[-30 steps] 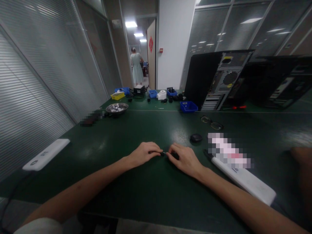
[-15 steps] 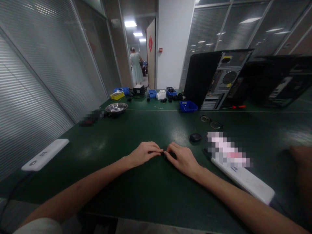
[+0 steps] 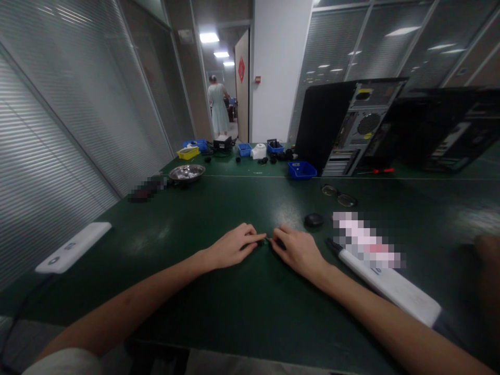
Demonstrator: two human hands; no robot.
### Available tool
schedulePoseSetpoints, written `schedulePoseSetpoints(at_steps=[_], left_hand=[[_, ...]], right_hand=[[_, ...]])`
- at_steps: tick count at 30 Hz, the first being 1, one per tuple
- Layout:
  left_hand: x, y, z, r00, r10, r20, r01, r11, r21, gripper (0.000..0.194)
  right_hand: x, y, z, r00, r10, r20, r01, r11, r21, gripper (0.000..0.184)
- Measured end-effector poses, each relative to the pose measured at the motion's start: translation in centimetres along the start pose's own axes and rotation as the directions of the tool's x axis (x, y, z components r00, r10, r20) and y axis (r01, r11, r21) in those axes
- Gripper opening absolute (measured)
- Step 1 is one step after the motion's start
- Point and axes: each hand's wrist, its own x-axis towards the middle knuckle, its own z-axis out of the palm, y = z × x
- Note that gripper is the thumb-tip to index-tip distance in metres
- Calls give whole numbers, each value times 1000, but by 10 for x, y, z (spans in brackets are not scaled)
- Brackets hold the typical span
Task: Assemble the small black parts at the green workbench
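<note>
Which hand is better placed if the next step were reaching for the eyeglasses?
Probably the right hand: it is nearer the eyeglasses, which lie beyond it, farther right. The left hand is farther off, seemingly pinching a small dark piece.

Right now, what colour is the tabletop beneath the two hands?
The tabletop beneath the left hand and right hand is dark green, best seen in the head view.

Small dark piece [image 3: 260,242], mostly hidden
</note>
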Motion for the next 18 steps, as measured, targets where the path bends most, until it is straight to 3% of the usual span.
schedulePoseSetpoints(at_steps=[6,14,18], left_hand=[[1,0,0,999,21,-36,-25,995,-93,30],[4,4,-4,995,84,45,-81,995,-56,29],[-1,-19,-13,1000,2,-23,-3,998,-55,31]], right_hand=[[-2,1,-1,999,50,-14,-50,999,-4,19],[-2,2,-1,997,70,-30,-69,997,39,19],[-3,4,-2,997,70,-14,-69,996,64,19]])
